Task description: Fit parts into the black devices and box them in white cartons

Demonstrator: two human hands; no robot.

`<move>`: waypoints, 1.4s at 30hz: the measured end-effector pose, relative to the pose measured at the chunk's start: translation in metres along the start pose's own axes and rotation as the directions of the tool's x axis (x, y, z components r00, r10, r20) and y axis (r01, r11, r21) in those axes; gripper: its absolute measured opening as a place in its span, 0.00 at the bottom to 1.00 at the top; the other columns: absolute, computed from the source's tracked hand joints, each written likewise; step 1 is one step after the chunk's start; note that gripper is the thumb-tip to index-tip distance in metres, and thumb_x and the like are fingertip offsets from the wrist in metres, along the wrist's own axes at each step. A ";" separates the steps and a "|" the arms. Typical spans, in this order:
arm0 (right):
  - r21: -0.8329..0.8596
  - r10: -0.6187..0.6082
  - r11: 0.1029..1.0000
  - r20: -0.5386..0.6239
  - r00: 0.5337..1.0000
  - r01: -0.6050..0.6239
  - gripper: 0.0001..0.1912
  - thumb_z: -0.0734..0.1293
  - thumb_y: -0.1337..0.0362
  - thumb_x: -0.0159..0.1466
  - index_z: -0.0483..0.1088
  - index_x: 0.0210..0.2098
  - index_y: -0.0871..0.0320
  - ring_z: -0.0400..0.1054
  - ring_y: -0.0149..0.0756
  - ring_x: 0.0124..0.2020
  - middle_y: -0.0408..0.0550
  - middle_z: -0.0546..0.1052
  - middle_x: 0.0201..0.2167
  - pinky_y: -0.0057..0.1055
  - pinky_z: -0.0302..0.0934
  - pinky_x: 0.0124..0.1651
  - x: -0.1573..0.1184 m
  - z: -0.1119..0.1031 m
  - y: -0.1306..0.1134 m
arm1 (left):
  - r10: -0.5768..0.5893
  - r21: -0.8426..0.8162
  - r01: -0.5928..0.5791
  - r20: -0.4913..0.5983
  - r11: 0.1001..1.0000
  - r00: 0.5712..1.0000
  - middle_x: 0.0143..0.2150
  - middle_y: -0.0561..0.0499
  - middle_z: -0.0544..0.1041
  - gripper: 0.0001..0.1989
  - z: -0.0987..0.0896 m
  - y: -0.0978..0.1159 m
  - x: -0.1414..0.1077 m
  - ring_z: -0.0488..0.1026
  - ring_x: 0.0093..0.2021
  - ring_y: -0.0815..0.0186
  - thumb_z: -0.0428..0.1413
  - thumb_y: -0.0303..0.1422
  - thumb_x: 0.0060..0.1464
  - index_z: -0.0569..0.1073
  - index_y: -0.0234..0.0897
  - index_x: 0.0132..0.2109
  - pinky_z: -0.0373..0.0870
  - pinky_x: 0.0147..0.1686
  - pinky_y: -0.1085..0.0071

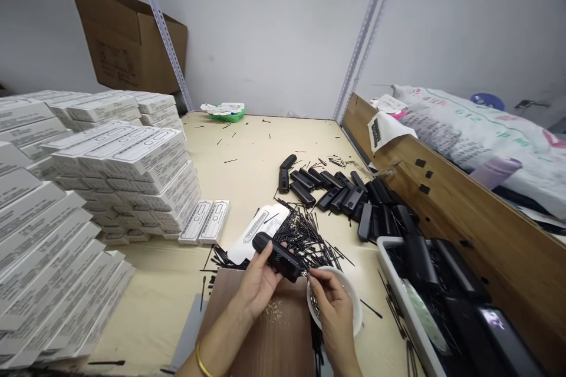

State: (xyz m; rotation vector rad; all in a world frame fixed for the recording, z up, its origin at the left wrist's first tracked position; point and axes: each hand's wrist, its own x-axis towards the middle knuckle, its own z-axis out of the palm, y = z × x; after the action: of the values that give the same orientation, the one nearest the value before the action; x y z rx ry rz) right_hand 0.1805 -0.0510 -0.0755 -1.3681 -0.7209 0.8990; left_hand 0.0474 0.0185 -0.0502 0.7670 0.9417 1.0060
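The left hand [259, 282] is closed around a black case [277, 257], holding it slantwise just above a brown board [265, 330] at the near edge of the worktop [247, 153]. The right hand [333, 312] has its fingertips pinched together at the case's lower end, right over a white bowl [354, 300]; whatever small part it pinches is too tiny to make out.

Just behind the hands lies a loose heap of thin black sticks [305, 238], partly covering a flat white card [260, 229]. Further back sits a row of more black cases [336, 194], and to the right a grey tray [393, 282] holds still more. Stacks of white boxes [132, 176] fill the left side.

It looks to me like a fitting step: something small from the bowl going into the end of the case. The next move, I'd judge, calls for a steady left grip and fine aim from the right fingertips, since the opening is small and the case is tilted. A slip would likely drop the part back into the bowl or onto the board.
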 end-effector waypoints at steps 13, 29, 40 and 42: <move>-0.224 -0.305 0.924 0.063 0.950 0.311 0.08 0.64 0.60 0.62 0.71 0.31 0.57 0.69 0.37 0.35 0.46 0.75 0.30 0.33 0.63 0.39 -0.016 0.022 -0.001 | -0.173 -0.556 0.057 -0.159 0.829 0.972 0.43 0.43 0.78 0.08 0.004 0.008 -0.027 0.76 0.46 0.60 0.53 0.26 0.59 0.68 0.34 0.46 0.73 0.49 0.61; -0.199 -0.150 0.972 -0.125 0.981 0.124 0.16 0.64 0.52 0.60 0.71 0.38 0.58 0.69 0.41 0.40 0.51 0.76 0.37 0.35 0.62 0.45 -0.011 -0.009 0.012 | 0.143 0.257 -0.177 0.144 0.950 0.979 0.43 0.48 0.78 0.11 -0.023 0.013 -0.060 0.71 0.49 0.51 0.63 0.36 0.43 0.76 0.45 0.38 0.65 0.54 0.58; -0.653 -0.148 0.652 0.389 0.909 0.385 0.08 0.61 0.62 0.60 0.70 0.28 0.56 0.67 0.43 0.40 0.49 0.76 0.32 0.36 0.58 0.45 0.115 0.063 -0.022 | 0.158 0.770 -0.144 0.057 0.622 0.986 0.44 0.38 0.75 0.17 -0.023 0.000 0.000 0.69 0.47 0.46 0.59 0.39 0.48 0.75 0.35 0.44 0.61 0.51 0.54; -0.690 -0.116 0.621 0.390 0.914 0.373 0.04 0.66 0.64 0.56 0.71 0.31 0.57 0.65 0.47 0.46 0.53 0.76 0.37 0.38 0.56 0.48 0.134 0.087 -0.012 | 0.261 0.848 -0.171 0.040 0.502 0.965 0.48 0.37 0.73 0.17 -0.037 0.003 0.010 0.66 0.52 0.46 0.56 0.37 0.51 0.75 0.34 0.47 0.58 0.55 0.54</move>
State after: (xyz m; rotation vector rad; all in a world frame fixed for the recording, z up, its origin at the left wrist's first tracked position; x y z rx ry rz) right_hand 0.1731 0.1086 -0.0650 -1.8012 -1.6346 0.5912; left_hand 0.0151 0.0331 -0.0650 1.7234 1.4770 0.7471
